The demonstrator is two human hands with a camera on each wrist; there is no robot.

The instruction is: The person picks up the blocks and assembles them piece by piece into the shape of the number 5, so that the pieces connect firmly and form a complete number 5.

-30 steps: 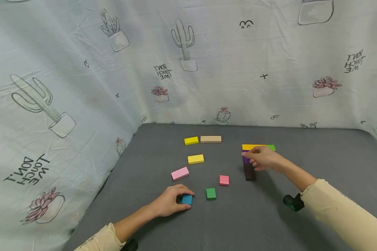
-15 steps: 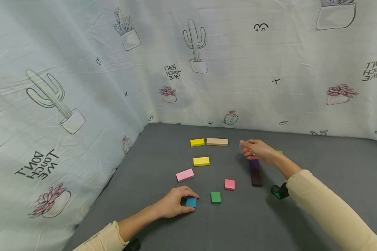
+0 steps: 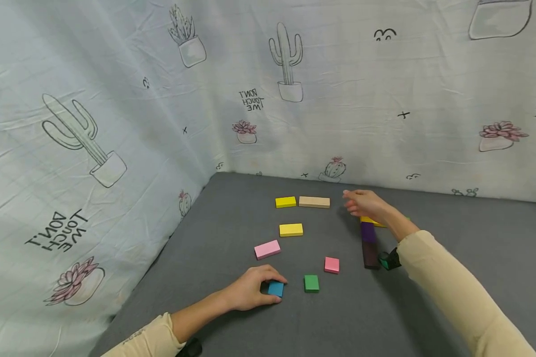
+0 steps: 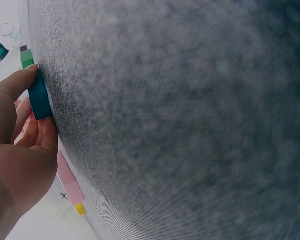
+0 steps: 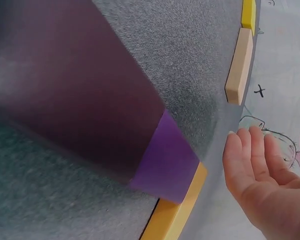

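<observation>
My left hand (image 3: 252,288) pinches a blue block (image 3: 276,289) between thumb and fingers on the grey table. In the left wrist view the same blue block (image 4: 39,97) shows its long side. My right hand (image 3: 367,204) hovers above the table at the back with nothing in it. Its fingers (image 5: 260,155) are loosely bent in the right wrist view. Below it lie a purple block (image 3: 368,232), a dark brown block (image 3: 369,255) and an orange-yellow block (image 5: 175,215), touching each other. The right arm partly covers the orange-yellow block. Left of this hand is a tan block (image 3: 314,202).
Yellow blocks lie at the back (image 3: 286,202) and mid-table (image 3: 291,230). A pink block (image 3: 267,250), a green block (image 3: 311,284) and a coral-red block (image 3: 332,265) lie nearer my left hand. A patterned white curtain (image 3: 339,99) rises behind the table.
My right hand has moved off the purple block, away from me toward the back of the table. The left hand keeps its hold on the blue block. The head view has swung slightly right.
</observation>
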